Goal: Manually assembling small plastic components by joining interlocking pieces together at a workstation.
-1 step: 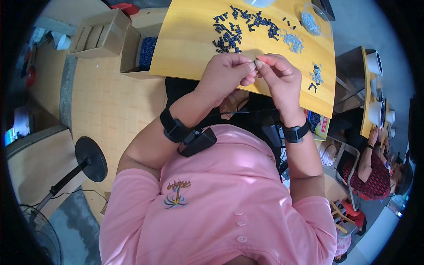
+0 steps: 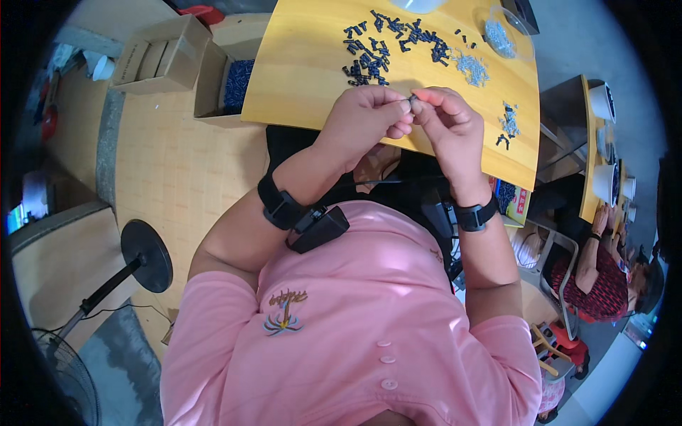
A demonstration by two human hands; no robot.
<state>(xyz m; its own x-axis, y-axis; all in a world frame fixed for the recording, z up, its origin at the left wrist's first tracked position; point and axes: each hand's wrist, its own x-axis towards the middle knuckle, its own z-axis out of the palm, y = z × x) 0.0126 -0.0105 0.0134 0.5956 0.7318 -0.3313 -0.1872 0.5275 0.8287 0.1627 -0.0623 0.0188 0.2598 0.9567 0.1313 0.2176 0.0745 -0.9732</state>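
Observation:
Over the near edge of the yellow table [image 2: 298, 78], my left hand [image 2: 366, 117] and my right hand [image 2: 451, 121] meet fingertip to fingertip. Both are closed in a pinch on one small dark piece [image 2: 413, 98], mostly covered by the fingers, so its exact kind cannot be made out. Just beyond my left hand lies a loose spread of small black parts [image 2: 369, 60]. Small clear or silvery pieces [image 2: 471, 68] form a heap farther right. Near the right edge, a smaller mixed group of clear and black pieces [image 2: 509, 121] lies beside my right hand.
A clear round dish [image 2: 500, 39] of silvery pieces stands at the far right. Left of the table, a cardboard box [image 2: 207, 78] holds dark blue parts. A fan [image 2: 67, 369] stands at lower left. Another person [image 2: 604, 273] sits at a separate table on the right.

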